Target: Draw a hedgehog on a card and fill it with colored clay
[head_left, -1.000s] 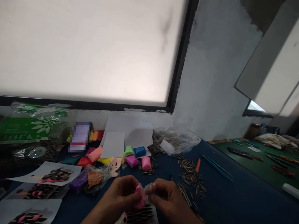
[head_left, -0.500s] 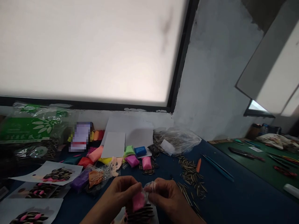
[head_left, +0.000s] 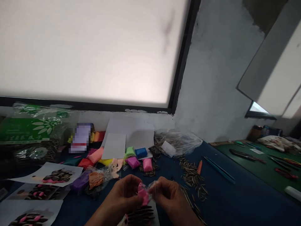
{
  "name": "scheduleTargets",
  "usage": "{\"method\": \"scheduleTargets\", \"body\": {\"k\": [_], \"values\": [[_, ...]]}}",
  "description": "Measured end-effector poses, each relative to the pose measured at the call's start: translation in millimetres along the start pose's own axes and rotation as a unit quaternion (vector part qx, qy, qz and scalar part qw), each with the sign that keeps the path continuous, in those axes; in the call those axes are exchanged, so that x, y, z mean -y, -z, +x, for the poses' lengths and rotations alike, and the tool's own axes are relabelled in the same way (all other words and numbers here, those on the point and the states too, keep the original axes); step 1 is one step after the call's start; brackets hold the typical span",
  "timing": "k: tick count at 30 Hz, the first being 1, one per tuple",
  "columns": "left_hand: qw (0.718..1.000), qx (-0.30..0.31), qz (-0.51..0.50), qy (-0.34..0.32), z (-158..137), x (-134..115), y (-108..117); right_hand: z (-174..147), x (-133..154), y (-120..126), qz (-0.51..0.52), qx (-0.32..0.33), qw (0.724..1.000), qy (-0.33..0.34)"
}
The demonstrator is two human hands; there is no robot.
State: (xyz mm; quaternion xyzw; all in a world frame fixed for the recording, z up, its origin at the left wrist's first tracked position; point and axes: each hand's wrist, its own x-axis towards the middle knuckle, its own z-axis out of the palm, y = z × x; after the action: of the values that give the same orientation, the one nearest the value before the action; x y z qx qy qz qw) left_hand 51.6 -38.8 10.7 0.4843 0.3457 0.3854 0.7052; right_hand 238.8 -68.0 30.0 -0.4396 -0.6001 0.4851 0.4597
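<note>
We pinched the pink lump (head_left: 143, 193) in our left hand (head_left: 125, 194), its clear film (head_left: 152, 188) in our right (head_left: 168, 195), judging light, steady fingers best above the spiky figure (head_left: 141, 216)

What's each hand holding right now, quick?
Left hand: closed, holding the pink lump.
Right hand: closed, pinching the clear plastic.

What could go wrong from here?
The left hand holds a pink lump just over the seed-covered piece, so a slip might drop it there. The clear wrapper, pinched by the right hand, could tear or cling to the lump. Loose seeds lie beside the right hand, which might scatter them.
</note>
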Motion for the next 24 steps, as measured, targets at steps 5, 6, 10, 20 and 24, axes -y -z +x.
{"method": "scheduleTargets", "body": {"k": [5,6,10,20,24], "values": [[1.000,-0.002,0.013,0.003,-1,-2,-1,0,-2,-1,-0.002,0.002,1.000,-0.003],[1.000,0.003,0.017,0.005,-1,-3,-1,0,-3,-1,-0.006,0.002,1.000,-0.006],[0.999,-0.002,0.038,0.013,0,-5,2,1,-7,1,0.005,0.010,1.000,-0.027],[1.000,0.018,0.006,-0.003,1,1,5,-3,3,1,-0.084,0.013,0.996,-0.031],[1.000,0.012,-0.002,0.018,-2,-4,0,-4,5,-1,-0.096,0.009,0.995,-0.027]]}}
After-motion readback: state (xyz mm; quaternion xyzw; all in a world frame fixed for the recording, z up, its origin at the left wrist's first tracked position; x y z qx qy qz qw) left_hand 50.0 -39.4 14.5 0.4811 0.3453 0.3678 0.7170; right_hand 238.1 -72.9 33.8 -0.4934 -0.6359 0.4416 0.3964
